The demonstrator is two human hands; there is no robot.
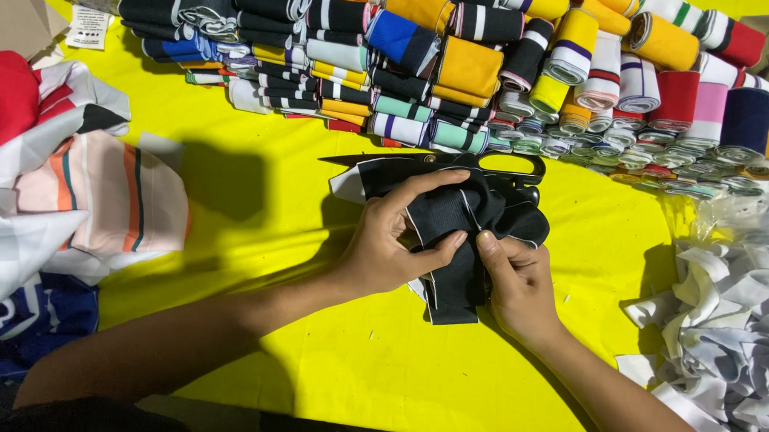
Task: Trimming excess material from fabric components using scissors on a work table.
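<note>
Left hand [383, 246] closed on a bundle of black fabric strips [456, 235] with thin white edging, thumb and fingers pinching the folds from the left. Right hand [518, 284] gripping the same bundle from the right, thumb pressed against the lower strip. Bundle held just above the yellow counter [312, 350], near its middle, touching black-handled scissors [454, 163] lying closed just behind it.

Progress, judged from the layout: one bundle in hand, partly gathered and not yet tidy; many finished rolls and folded stacks of striped ribbing [492, 66] ranged along the far edge in yellow, black, white, blue, red and pink. Loose white trimmings [721, 330] heaped at right, unsorted. Garment pieces [70, 188] in white, peach and red piled at left.

Labels: small white rectangular paper tag [89, 27] with dark print at far left, beside a corner of brown cardboard [12, 11].
</note>
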